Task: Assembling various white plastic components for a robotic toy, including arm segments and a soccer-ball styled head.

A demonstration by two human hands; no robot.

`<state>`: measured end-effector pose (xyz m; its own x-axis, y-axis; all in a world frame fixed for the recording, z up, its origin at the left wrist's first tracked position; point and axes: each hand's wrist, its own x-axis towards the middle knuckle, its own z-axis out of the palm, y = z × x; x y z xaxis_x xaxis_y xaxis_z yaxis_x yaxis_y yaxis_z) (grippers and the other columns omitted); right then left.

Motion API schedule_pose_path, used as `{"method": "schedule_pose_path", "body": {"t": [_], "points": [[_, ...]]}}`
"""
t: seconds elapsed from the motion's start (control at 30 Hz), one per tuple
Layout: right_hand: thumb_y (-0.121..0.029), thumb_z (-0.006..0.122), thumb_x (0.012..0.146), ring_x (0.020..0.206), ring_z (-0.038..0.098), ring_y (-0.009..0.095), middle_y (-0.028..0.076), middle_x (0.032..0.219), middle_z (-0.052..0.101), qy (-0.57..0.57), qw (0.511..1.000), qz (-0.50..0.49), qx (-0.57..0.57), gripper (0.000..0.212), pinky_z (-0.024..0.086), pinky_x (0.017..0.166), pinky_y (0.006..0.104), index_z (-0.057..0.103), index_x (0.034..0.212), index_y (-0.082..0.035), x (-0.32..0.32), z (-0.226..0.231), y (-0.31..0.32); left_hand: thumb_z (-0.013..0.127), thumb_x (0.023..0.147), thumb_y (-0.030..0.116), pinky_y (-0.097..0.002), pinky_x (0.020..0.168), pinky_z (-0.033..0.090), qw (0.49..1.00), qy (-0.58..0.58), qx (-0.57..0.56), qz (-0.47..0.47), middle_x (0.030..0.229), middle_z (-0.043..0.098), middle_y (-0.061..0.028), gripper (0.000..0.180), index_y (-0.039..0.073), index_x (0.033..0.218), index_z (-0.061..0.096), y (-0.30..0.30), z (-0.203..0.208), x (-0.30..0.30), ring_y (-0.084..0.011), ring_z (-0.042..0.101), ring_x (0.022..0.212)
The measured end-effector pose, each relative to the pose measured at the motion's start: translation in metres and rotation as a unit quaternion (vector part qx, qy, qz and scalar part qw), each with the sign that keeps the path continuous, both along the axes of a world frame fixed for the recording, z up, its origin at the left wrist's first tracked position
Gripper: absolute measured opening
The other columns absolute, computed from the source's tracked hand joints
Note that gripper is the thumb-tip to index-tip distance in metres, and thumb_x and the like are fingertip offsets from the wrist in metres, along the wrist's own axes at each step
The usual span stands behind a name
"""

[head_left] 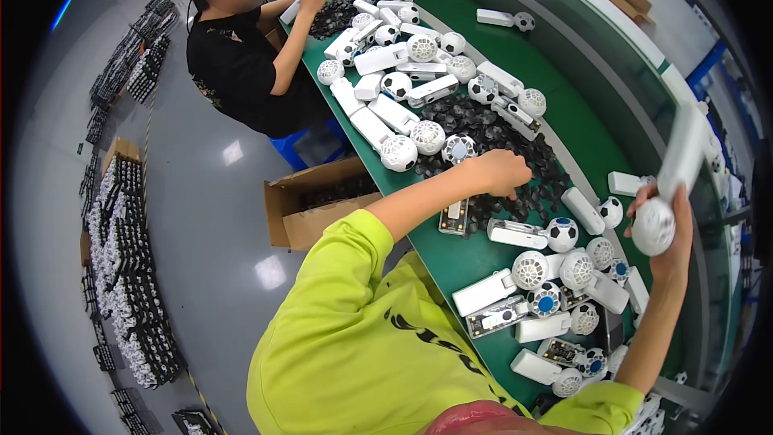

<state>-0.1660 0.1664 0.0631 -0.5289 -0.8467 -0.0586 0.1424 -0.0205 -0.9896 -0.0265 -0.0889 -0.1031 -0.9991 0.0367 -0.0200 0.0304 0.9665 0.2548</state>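
Observation:
My right hand is raised at the right, fingers wrapped round the ball-shaped head of a white handheld fan. The fan's long white handle points up and away. My left hand reaches over a pile of small black plastic pieces on the green bench; its fingers are curled together low on the pile, and whatever they may pinch is hidden. Close below it lie an opened fan handle with its circuit board showing and a fan with a black-and-white football-pattern head.
Many white fans crowd the bench at both ends of the pile. A green conveyor belt runs along the far side. Across at upper left, another person in black works seated. A cardboard box stands beside the bench.

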Motion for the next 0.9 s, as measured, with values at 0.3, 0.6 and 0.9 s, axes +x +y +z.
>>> {"method": "schedule_pose_path", "body": {"t": [0.3, 0.6, 0.9], "points": [[-0.027, 0.07, 0.081, 0.084, 0.063, 0.016, 0.009, 0.098, 0.063, 0.269, 0.96, -0.029, 0.071, 0.048, 0.054, 0.071, 0.0288, 0.057, 0.118, 0.0, -0.006, -0.021, -0.036, 0.078, 0.075, 0.026, -0.0416, 0.069, 0.054, 0.994, -0.009, 0.11, -0.005, 0.079, 0.07, -0.0147, 0.024, 0.003, 0.075, 0.071, -0.014, 0.027, -0.003, -0.034, 0.068, 0.078], [-0.016, 0.068, 0.088, 0.102, 0.065, 0.026, 0.012, 0.112, 0.065, 0.273, 0.837, -0.372, -0.295, 0.041, 0.052, 0.087, 0.0353, 0.055, 0.125, -0.003, -0.067, 0.008, -0.004, 0.077, 0.078, 0.018, -0.0225, 0.049, 0.038, 0.852, 0.237, 0.466, -0.015, 0.059, 0.061, -0.0002, 0.024, 0.0, 0.065, 0.066, 0.01, 0.131, -0.05, -0.0037, 0.052, 0.057], [-0.029, 0.061, 0.082, 0.074, 0.062, 0.026, 0.015, 0.105, 0.063, -0.022, 0.917, -0.203, -0.342, 0.044, 0.053, 0.064, 0.0355, 0.055, 0.119, -0.005, -0.029, -0.022, 0.014, 0.077, 0.076, -0.002, -0.0211, 0.056, 0.047, 0.778, 0.304, 0.539, -0.108, 0.077, 0.067, -0.0042, 0.013, -0.002, 0.084, 0.068, 0.091, 0.148, -0.074, -0.0076, 0.057, 0.063]]}}
